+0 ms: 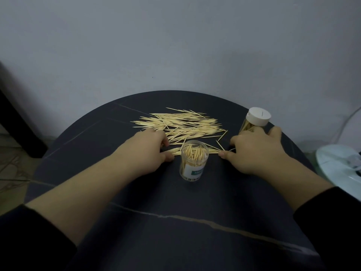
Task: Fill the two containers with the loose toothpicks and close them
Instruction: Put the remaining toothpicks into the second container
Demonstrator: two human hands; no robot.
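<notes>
A clear open container [193, 163] with a white label stands upright at mid-table, packed with toothpicks. A second container [254, 120], shut with a white lid, stands at the back right. Loose toothpicks [187, 124] lie in a wide pile behind the open container, and a small row of them [176, 150] lies just behind it. My left hand [150, 147] rests on the table with thumb and curled fingers pinching the left end of that row. My right hand [254, 149] lies spread on the table, its thumb touching the row's right end and its outer fingers next to the lidded container.
The round dark table [175, 222] has a pale vein across its near part and stands against a grey wall. A white fan-like object [340, 165] sits off the right edge. Several toothpicks lie on the floor at the left [11, 173].
</notes>
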